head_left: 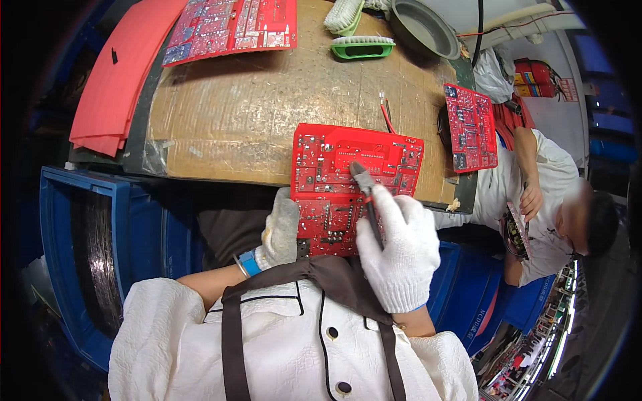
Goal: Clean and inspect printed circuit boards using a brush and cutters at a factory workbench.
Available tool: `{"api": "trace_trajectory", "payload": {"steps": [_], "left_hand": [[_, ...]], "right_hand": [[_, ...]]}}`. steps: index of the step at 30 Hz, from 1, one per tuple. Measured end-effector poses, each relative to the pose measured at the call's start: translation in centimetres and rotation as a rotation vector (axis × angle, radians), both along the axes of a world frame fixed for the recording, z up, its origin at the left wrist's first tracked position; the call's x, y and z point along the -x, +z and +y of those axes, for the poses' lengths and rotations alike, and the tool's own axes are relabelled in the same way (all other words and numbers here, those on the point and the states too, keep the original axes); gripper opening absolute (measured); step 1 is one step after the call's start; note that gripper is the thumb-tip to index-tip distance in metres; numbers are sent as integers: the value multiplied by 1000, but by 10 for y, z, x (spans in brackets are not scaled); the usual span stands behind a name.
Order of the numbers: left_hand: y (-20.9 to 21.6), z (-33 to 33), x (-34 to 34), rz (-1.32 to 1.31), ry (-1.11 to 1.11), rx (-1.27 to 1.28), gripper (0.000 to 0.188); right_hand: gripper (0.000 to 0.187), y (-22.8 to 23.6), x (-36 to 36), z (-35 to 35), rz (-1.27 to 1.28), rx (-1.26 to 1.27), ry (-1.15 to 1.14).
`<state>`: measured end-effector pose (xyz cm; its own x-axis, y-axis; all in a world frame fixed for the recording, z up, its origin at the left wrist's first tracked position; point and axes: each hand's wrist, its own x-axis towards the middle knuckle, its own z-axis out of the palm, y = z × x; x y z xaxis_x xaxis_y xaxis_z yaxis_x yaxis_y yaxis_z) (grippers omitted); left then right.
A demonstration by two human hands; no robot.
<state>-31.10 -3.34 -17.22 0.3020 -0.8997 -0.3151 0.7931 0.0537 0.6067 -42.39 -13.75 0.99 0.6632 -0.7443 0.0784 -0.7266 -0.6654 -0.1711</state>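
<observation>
A red circuit board (314,214), studded with solder joints, is tilted in front of me at the near edge of the cardboard-covered table. My left hand (281,227), in a soiled white glove, grips its left edge, with the fingers partly hidden behind it. A pair of cutting pliers (369,200), with a grey metal head and dark handles, is closed in my white-gloved right hand (402,250). Its jaws lie over the upper middle of the board; whether they touch it I cannot tell. Red and black wires (387,116) stick out beyond the board's far edge.
Cardboard (267,113) covers the table. Another circuit board (234,27), two brushes (361,48) and a grey pan (424,28) lie toward the back. Pink foam sheets (120,73) are at left, blue crates (83,267) below. At right, a co-worker (545,200) handles a board beside another board (470,127).
</observation>
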Motion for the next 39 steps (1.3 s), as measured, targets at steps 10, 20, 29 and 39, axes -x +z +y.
{"api": "trace_trajectory", "payload": {"steps": [10,20,29,39], "left_hand": [[0,-4,2,76,34,35,83],[-1,-3,3,92,80,89,53],[-6,-3,5,127,82,-19,50],[-11,3,-2,-112,8,-42,73]], "right_hand": [[50,3,-1,1,19,-20,12],[49,4,0,-7,49,67,45],[46,3,-1,-5,66,63,16],[49,2,12,-8,5,29,-134]]}}
